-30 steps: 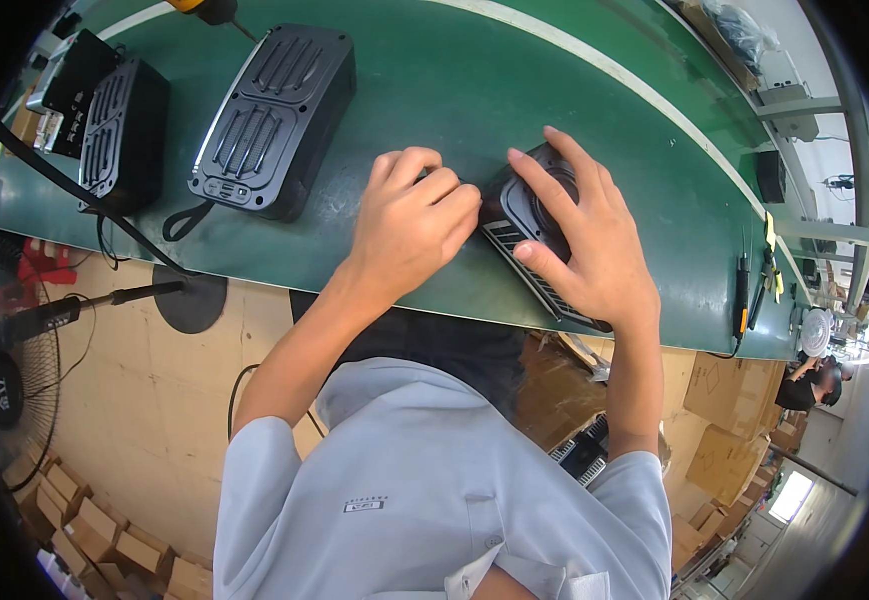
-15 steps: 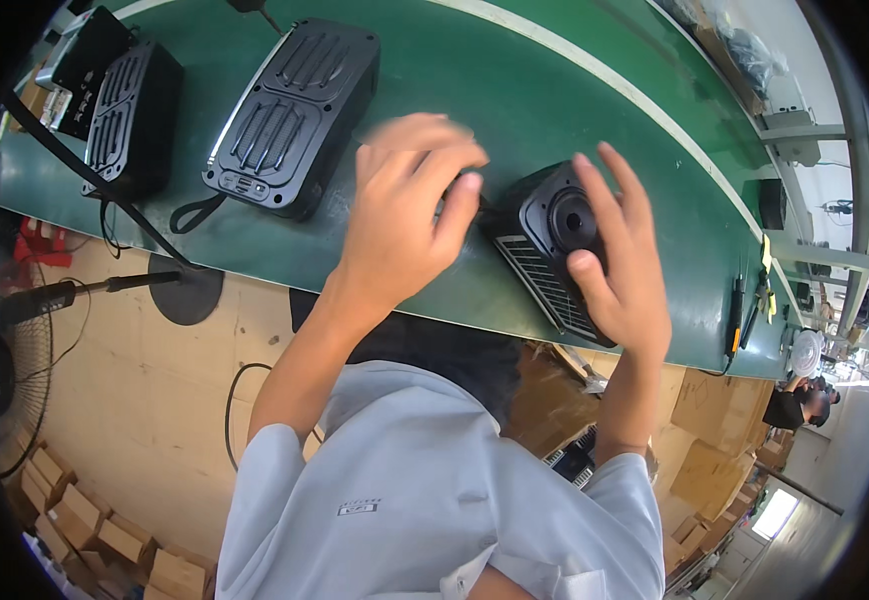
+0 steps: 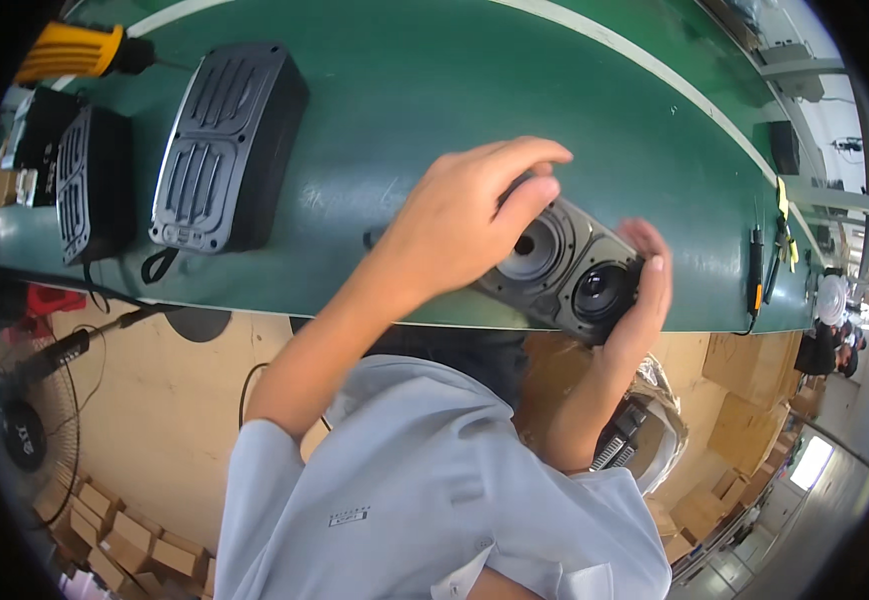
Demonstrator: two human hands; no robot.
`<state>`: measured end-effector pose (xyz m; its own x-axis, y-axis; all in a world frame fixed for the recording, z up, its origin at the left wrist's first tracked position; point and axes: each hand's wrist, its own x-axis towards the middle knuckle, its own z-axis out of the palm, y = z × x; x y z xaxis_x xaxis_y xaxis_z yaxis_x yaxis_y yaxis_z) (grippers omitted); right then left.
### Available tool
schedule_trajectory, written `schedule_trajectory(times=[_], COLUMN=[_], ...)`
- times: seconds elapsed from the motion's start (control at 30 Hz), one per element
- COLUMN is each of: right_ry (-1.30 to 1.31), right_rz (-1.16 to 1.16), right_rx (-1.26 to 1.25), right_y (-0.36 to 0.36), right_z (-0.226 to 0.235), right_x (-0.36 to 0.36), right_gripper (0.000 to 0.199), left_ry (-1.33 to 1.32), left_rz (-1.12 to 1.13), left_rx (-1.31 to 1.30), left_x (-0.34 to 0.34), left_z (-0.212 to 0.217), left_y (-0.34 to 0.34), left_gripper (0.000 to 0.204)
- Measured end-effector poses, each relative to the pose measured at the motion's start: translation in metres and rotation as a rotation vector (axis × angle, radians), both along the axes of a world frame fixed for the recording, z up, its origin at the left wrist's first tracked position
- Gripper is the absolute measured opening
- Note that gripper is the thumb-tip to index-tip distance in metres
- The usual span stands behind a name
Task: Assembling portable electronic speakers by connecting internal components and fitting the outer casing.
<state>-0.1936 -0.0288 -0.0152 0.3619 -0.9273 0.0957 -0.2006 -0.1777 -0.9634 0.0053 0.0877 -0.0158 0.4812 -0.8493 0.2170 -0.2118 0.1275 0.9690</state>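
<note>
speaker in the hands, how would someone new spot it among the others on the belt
On the green belt, look at the near edge where the left hand and right hand meet. That speaker shows two bare round cones, while its neighbours wear slotted black grilles.

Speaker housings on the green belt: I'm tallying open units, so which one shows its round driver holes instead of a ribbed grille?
The speaker housing held between the left hand and right hand. The other two show closed ribbed grilles.

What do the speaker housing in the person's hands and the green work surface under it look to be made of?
Speaker housing: probably moulded plastic, matte dark grey, judging by its crisp round cone recesses and dull sheen. Work surface: likely a rubber or vinyl belt, smooth green with soft glare and scuff marks; the exact material cannot be told.
</note>
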Motion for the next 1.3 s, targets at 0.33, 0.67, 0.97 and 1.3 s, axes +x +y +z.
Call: schedule_trajectory(times=[0.33,0.67,0.97,1.3], right_ry=[-0.201,-0.309,-0.26,0.023], right_rz=[0.102,0.101,0.507,0.379], right_rx=[0.107,0.107,0.339,-0.29], right_y=[0.046,0.032,0.005,-0.026], right_z=[-0.013,-0.022,-0.019,0.047], right_x=[-0.022,-0.021,-0.039,0.016], right_gripper=[0.11,0.112,0.137,0.112], left_ry=[0.381,0.163,0.119,0.041], left_rz=[0.023,0.04,0.095,0.443], left_rx=[-0.084,-0.151,-0.198,-0.259], left_x=[-0.03,-0.025,-0.03,-0.023], left_z=[-0.019,-0.031,-0.044,-0.046], left_y=[0.044,0.043,0.051,0.048], left_gripper=[0.072,0.07,0.075,0.066])
